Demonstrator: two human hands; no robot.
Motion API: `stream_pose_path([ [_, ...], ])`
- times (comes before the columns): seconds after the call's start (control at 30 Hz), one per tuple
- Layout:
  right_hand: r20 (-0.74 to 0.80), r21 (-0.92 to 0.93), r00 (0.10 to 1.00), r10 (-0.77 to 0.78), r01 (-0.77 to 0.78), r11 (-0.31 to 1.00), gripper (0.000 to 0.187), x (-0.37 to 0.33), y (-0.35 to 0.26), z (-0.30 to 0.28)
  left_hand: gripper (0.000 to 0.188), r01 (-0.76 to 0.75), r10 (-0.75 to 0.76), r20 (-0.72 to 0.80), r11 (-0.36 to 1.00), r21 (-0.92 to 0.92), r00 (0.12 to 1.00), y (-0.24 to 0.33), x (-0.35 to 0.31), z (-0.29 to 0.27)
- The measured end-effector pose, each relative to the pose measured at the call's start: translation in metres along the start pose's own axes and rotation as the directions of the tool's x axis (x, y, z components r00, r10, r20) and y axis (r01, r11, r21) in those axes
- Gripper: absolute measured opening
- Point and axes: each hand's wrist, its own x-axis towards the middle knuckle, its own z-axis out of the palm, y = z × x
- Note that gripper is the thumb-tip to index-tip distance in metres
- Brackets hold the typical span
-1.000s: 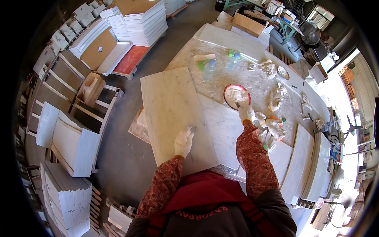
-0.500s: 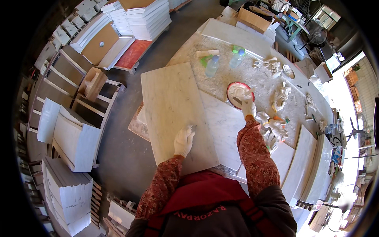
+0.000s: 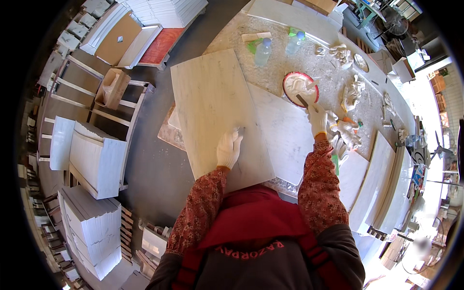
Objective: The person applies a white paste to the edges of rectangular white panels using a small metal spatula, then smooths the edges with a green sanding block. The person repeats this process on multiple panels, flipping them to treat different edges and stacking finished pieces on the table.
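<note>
A pale, faintly veined stone slab [image 3: 212, 96] lies slantwise in front of me, overlapping a whiter marble slab [image 3: 280, 130] on its right. My gloved left hand [image 3: 228, 149] rests on the upper slab, fingers drawn together. Something small and grey shows at its fingertips, too small to name. In my gloved right hand [image 3: 317, 119] is a putty knife [image 3: 302, 100], its dark blade angled up to the left at the near rim of a red-rimmed bowl [image 3: 286, 96]. White paste [image 3: 296, 87] fills the bowl, and a pale stick-like piece lies in it.
Two capped bottles [image 3: 262, 52] stand on the dusty worktable [image 3: 275, 72]. Crumpled white gloves [image 3: 348, 133] lie right of my right hand. More slabs [image 3: 382, 183] lean at the right. A wooden rack [image 3: 133, 130] and stacked white boxes [image 3: 92, 227] stand to the left.
The view has shifted, so the worktable sits higher in it. My right hand has drawn back toward me from over the bowl, with the putty knife. My left hand remains on the slab.
</note>
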Motion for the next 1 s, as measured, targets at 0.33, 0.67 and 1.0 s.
stream_pose_path([
  [0.33, 0.136, 0.143, 0.95, 0.28, -0.299, 0.944, 0.024, -0.205, -0.028, -0.023, 0.036, 0.19, -0.162, 0.108, 0.922, -0.336, 0.981, -0.002, 0.002, -0.005],
  [0.67, -0.011, 0.1, 0.934, 0.357, -0.354, 0.93, 0.021, -0.308, 0.012, -0.027, 0.039, 0.369, -0.179, 0.456, 0.852, -0.371, 0.872, 0.046, -0.032, -0.026],
  [1.0, -0.089, -0.062, 0.982, 0.168, -0.174, 0.983, 0.014, -0.32, 0.028, -0.022, 0.043, 0.343, -0.132, 0.509, 0.873, -0.347, 0.85, 0.05, -0.053, -0.033],
])
